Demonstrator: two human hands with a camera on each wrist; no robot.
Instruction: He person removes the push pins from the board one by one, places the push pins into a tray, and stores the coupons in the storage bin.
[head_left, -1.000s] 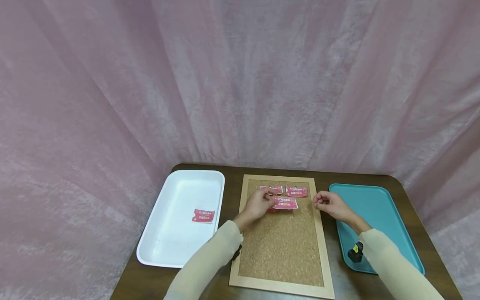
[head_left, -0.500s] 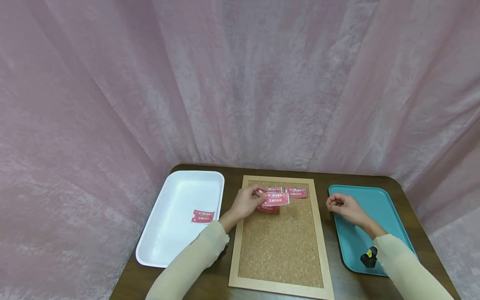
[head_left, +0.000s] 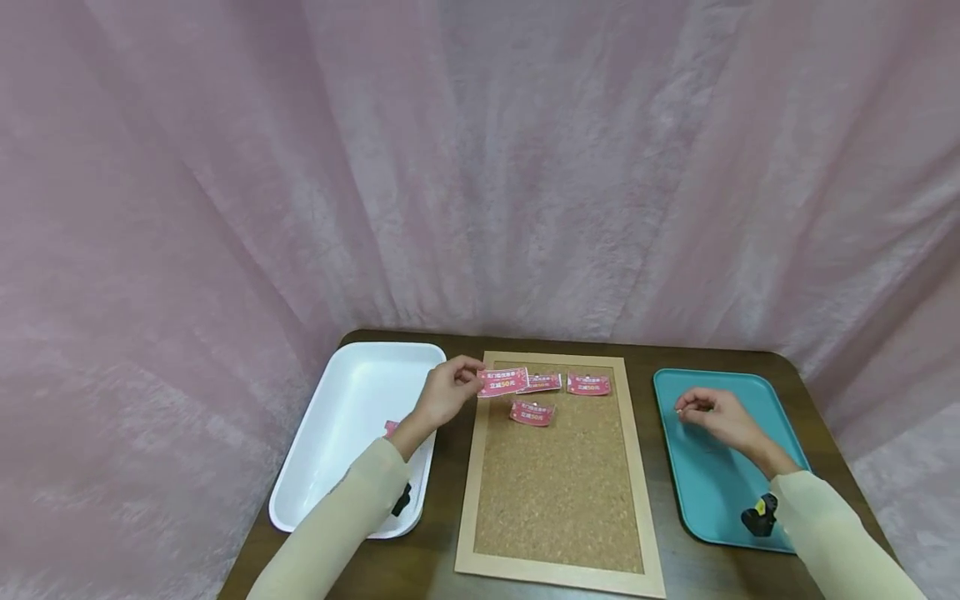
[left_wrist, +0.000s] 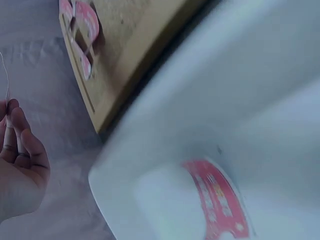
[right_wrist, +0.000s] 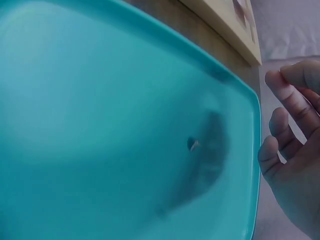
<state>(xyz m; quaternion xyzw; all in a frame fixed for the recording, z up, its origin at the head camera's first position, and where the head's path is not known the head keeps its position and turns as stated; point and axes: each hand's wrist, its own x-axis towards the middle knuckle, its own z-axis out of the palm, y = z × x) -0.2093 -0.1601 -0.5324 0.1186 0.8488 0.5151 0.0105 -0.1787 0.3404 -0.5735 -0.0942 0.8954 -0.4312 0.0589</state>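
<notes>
My left hand (head_left: 450, 387) pinches a pink paper coupon (head_left: 503, 382) by its left end, above the upper left corner of the cork board (head_left: 562, 483). In the left wrist view that coupon (left_wrist: 5, 70) shows edge-on as a thin pale line. Three more coupons hang on the board: one at top left (head_left: 545, 382), partly covered by the held one, one at top right (head_left: 588, 385) and one lower (head_left: 532, 413). Over the teal tray (head_left: 697, 500), my right hand (head_left: 716, 414) has thumb and forefinger pinched together, a tiny pale tack at the tips.
A white tub (head_left: 300, 467) stands left of the board, with another coupon (left_wrist: 217, 200) inside, mostly hidden by my left arm in the head view. One small tack (right_wrist: 193, 144) shows in the teal tray. A pink curtain (head_left: 480, 167) hangs behind the table.
My left hand has moved left with the coupon, from the board's middle to its upper left corner, uncovering the lower coupon. My right hand has moved right, from the board's edge to over the tray.
</notes>
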